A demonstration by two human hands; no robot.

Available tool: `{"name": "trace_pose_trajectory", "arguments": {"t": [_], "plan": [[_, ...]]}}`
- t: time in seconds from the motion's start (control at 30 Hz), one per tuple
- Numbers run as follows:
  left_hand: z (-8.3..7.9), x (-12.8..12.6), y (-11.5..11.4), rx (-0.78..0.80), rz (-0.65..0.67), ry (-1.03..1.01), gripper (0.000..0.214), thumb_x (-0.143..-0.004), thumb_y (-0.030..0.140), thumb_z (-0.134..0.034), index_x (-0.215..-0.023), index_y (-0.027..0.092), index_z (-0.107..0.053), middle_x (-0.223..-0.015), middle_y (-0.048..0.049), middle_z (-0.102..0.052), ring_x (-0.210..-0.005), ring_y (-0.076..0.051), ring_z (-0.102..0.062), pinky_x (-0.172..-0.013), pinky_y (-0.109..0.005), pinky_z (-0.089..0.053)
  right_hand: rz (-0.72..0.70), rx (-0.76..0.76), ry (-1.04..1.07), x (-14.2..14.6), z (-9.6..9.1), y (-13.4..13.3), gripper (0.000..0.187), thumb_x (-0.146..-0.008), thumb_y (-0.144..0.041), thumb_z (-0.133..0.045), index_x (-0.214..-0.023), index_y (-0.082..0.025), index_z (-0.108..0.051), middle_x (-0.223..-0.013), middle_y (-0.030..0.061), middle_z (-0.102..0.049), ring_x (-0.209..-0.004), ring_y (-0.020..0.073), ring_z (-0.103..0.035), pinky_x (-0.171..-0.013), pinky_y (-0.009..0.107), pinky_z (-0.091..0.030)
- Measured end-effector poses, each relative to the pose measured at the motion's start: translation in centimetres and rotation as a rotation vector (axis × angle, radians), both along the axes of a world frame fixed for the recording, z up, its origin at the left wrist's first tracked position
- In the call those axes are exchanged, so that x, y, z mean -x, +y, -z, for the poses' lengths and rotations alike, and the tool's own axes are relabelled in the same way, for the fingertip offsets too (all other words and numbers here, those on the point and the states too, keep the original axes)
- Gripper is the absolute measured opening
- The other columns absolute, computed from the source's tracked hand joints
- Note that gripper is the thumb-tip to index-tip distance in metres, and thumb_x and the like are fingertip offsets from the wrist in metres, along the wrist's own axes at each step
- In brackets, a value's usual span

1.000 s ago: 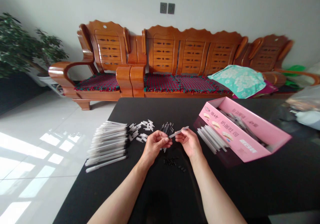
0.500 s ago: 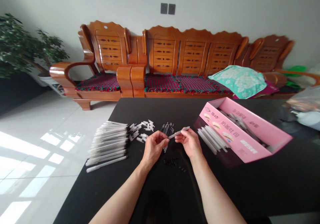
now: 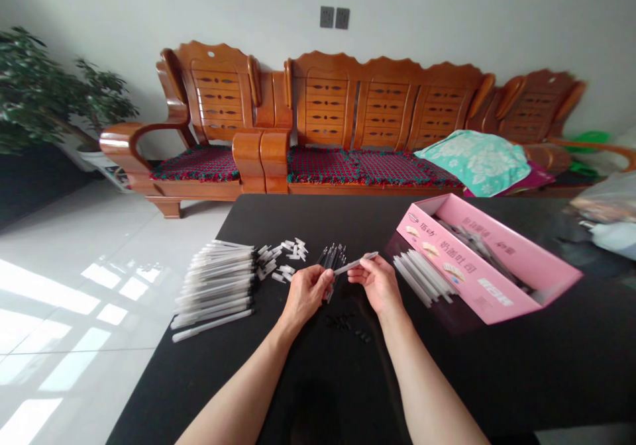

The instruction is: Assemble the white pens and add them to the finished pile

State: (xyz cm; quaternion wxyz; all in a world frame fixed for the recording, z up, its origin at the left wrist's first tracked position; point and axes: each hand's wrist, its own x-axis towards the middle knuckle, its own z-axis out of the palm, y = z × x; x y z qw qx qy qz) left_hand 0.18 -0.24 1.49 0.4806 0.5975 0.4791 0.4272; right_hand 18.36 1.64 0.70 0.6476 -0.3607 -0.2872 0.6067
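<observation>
A whitish translucent pen barrel slants between my two hands above the black table. My left hand is closed on its near end, thumb and fingers pinched. My right hand grips the far end between thumb and fingers. Just behind and below lie several dark-tipped pen refills, partly covered by my left hand. Small black plugs are scattered on the table in front of them. White pen caps lie to the left of my left hand.
Many assembled-looking pens lie in a row at the table's left edge. Empty-looking barrels rest beside a pink box on the right, which holds more slender parts. A wooden bench stands behind the black table.
My left thumb and fingers have shifted slightly at the barrel's near end. The barrel and my right hand stay nearly in place.
</observation>
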Motion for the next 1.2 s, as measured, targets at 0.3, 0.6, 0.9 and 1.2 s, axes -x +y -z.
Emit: {"name": "trace_pose_trajectory", "arguments": {"t": [0.3, 0.6, 0.9, 1.2], "plan": [[0.19, -0.13, 0.2, -0.039, -0.089, -0.019, 0.028, -0.075, 0.041, -0.072, -0.087, 0.016, -0.065, -0.063, 0.0007, -0.063, -0.048, -0.01, -0.053, -0.043, -0.018, -0.037, -0.007, -0.012, -0.014, 0.07, 0.11, -0.02, 0.028, -0.067, -0.022, -0.08, -0.082, -0.018, -0.057, -0.064, 0.0047, -0.074, -0.053, 0.0213, -0.072, -0.047, 0.026, -0.06], [0.02, 0.25, 0.19, -0.095, -0.052, 0.145, 0.038, -0.087, 0.048, -0.057, -0.066, 0.016, -0.063, -0.051, 0.0011, -0.055, -0.045, -0.01, -0.047, -0.045, -0.02, -0.031, -0.012, -0.013, -0.029, 0.07, 0.05, -0.07, 0.027, -0.067, -0.023, -0.08, -0.081, -0.018, -0.057, -0.064, 0.0048, -0.074, -0.053, 0.0211, -0.072, -0.048, 0.027, -0.06], [-0.24, 0.19, 0.05, -0.017, -0.039, 0.049, 0.04, -0.086, 0.053, -0.056, -0.075, 0.016, -0.066, -0.054, 0.0005, -0.059, -0.043, -0.009, -0.049, -0.043, -0.019, -0.033, -0.005, -0.02, -0.02, 0.12, -0.02, -0.1, 0.027, -0.067, -0.022, -0.08, -0.082, -0.017, -0.058, -0.064, 0.0055, -0.074, -0.053, 0.0211, -0.072, -0.048, 0.027, -0.06], [0.14, 0.0, 0.27, -0.033, -0.098, -0.086, 0.035, -0.071, 0.044, -0.076, -0.09, 0.016, -0.066, -0.064, 0.0007, -0.063, -0.047, -0.009, -0.052, -0.04, -0.017, -0.035, -0.007, -0.021, -0.018, 0.11, -0.04, -0.03, 0.027, -0.067, -0.022, -0.081, -0.081, -0.018, -0.057, -0.065, 0.0045, -0.074, -0.053, 0.0209, -0.072, -0.047, 0.026, -0.06]]}}
